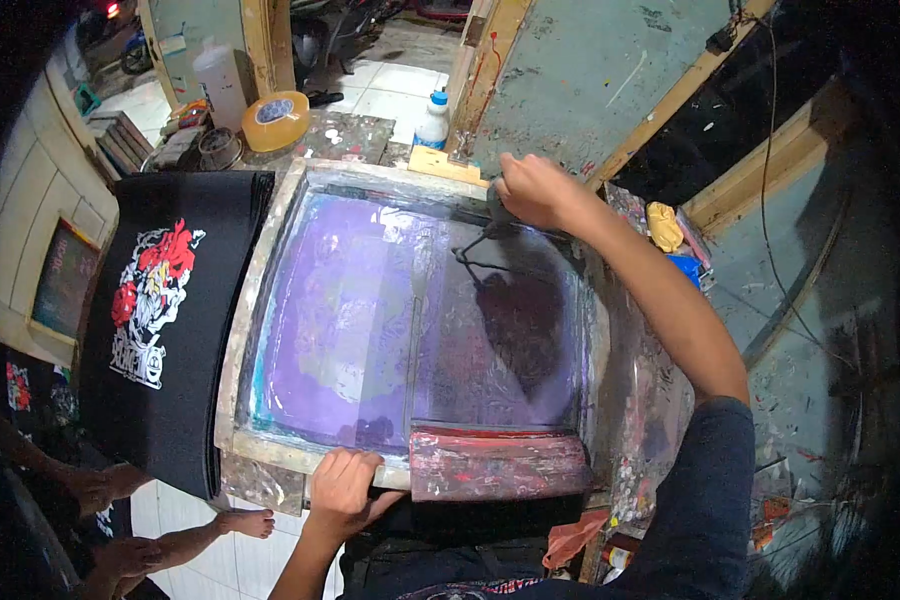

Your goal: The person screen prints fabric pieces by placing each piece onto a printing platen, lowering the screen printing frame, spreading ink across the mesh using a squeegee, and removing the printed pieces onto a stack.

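Observation:
A wooden-framed printing screen (262, 270) with a purple mesh lies in front of me. My left hand (344, 484) is closed on its near edge, fingers on top and thumb below. Above the far right part of the screen, my right hand (540, 192) is closed on a dark, ink-coated tool (497, 207), mostly hidden by the fist. From there, a thin black strand of ink (475, 246) runs down to the mesh. A dark shadow falls across the mesh's right half. A paint-stained squeegee (500, 466) rests across the near right edge, its red blade toward the mesh.
Black printed fabric (160, 420) is stacked at the left. Behind stand a tape roll (276, 122), a whitish jug (220, 85) and a blue-capped bottle (432, 120). A yellow crumpled item (664, 228) lies at right. Another person's foot (247, 523) shows lower left.

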A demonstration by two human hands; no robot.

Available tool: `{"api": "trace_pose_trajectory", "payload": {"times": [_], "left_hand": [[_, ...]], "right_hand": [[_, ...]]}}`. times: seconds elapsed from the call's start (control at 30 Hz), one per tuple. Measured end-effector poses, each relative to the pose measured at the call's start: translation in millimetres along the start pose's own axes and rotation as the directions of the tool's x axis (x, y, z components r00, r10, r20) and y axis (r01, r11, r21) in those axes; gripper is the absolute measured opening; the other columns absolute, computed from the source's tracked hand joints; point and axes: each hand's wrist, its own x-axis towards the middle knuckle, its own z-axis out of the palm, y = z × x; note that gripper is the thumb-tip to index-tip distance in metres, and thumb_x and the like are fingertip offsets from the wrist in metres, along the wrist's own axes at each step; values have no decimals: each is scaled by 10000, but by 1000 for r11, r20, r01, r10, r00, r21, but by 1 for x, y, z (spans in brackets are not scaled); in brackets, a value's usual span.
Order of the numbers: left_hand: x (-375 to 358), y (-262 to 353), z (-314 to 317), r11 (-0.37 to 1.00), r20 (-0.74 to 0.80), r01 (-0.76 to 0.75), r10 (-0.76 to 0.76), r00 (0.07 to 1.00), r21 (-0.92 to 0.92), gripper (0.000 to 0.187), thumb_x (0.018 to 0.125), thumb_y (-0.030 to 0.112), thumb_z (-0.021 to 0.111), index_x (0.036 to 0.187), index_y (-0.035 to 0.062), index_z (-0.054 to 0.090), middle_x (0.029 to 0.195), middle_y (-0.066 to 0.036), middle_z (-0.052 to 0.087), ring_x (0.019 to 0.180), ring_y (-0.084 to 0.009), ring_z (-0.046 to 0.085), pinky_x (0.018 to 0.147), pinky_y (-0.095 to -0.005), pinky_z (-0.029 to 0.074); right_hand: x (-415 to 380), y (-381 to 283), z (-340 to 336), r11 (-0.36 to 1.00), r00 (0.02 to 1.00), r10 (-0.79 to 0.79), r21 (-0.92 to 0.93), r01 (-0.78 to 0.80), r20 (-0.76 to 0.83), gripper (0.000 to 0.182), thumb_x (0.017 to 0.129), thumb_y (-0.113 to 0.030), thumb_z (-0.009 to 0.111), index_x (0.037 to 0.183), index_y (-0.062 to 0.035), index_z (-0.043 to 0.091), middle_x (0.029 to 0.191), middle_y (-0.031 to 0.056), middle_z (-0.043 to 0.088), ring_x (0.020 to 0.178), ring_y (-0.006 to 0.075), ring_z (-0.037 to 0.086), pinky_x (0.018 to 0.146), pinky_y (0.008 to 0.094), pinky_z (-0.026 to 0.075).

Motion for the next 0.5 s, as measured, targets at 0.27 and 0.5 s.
{"api": "trace_pose_trajectory", "payload": {"times": [0.27,0.5], "left_hand": [[3,-2,0,999,-29,-50,50,998,4,538,682,333,918,993,-4,637,851,-127,622,740,-317,586,686,-416,461],[2,-1,0,999,-15,-35,36,999,22,557,671,340,923,997,-6,634,855,-126,623,746,-318,582,685,-416,459]], "right_hand": [[-74,71,-2,978,999,37,-207,-29,38,309,899,-208,558,907,75,683,942,318,711,899,484,715,810,572,581],[-33,54,13,991,999,6,-132,-11,-42,303,876,-189,579,921,81,708,886,314,713,876,477,722,813,568,578]]}}
